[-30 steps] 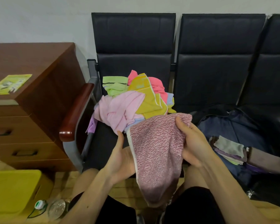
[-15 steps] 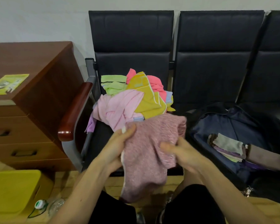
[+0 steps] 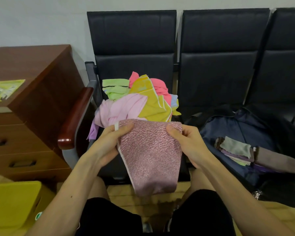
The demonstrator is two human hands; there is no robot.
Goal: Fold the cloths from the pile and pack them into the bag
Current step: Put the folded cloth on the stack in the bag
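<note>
A dusty-pink terry cloth hangs in front of me, held by its top edge. My left hand pinches its upper left corner and my right hand pinches its upper right corner. Behind it, a pile of cloths in green, yellow, light pink and coral lies on the left black seat. The open navy bag rests on the seat to the right, with several folded cloths inside it.
A row of black chairs stands against the wall, with a wooden armrest at its left end. Left of it stands a brown drawer cabinet. A yellow box sits on the floor at lower left.
The pink cloth was bunched between both hands; now it is spread and hangs from its two top corners, my hands having moved apart along its upper edge.
</note>
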